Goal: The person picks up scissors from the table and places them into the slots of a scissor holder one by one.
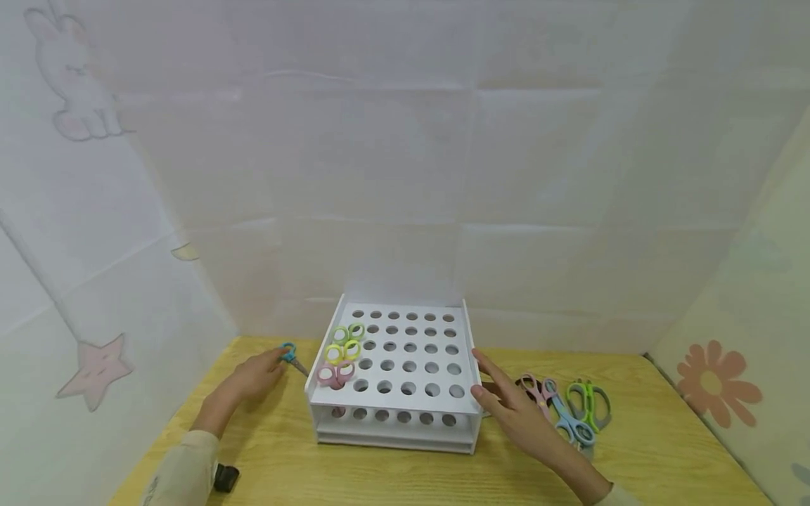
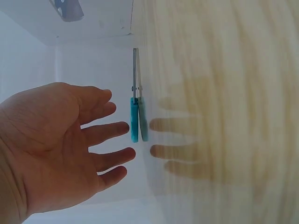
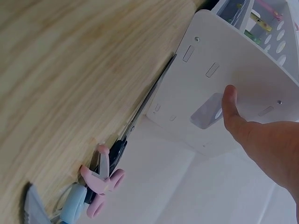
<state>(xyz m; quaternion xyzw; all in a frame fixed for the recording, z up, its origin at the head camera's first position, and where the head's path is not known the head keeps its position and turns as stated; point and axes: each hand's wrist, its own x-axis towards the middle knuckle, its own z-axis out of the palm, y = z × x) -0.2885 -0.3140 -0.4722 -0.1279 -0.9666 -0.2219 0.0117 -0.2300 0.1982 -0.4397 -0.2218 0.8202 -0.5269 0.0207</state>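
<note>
A white rack with rows of round holes stands on the wooden table. Three pairs of scissors stand in its left column: green-handled scissors, yellow-handled scissors and pink-handled scissors. Left of the rack lies a pair of blue-handled scissors, blades toward the rack. My left hand hovers beside those handles with fingers spread, and the left wrist view shows its fingertips just short of the blue handle. On the rack's right side panel rests my right hand, the thumb against it.
Right of the rack lie several more scissors, among them light blue scissors, green scissors and pink scissors. A small black object sits near my left sleeve. Pale sheeting walls the table's back and sides.
</note>
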